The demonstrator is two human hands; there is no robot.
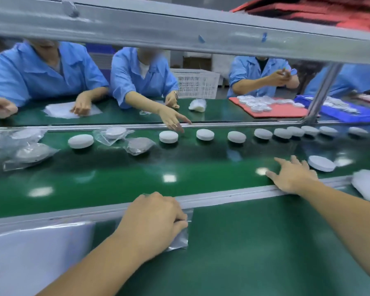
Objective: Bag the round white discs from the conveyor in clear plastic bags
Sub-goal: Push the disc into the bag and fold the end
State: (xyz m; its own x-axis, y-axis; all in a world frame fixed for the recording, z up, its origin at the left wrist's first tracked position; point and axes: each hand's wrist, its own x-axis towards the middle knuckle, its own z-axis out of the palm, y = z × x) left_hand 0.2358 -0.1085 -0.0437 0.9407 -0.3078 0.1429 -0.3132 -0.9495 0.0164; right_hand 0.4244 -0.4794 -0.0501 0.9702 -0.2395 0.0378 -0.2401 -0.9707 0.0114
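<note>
The nearest white disc (322, 163) lies flat on the green conveyor belt (137, 178), round face up. My right hand (295, 176) reaches over the belt, palm down, fingers spread, just beside the disc. My left hand (152, 223) curls and pinches a clear plastic bag (181, 237) lying flat on the table (244, 242).

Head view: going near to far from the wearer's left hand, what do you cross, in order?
left hand holding a clear bag → near rail → conveyor belt → row of white discs → far rail → far bench → workers in blue coats
</note>
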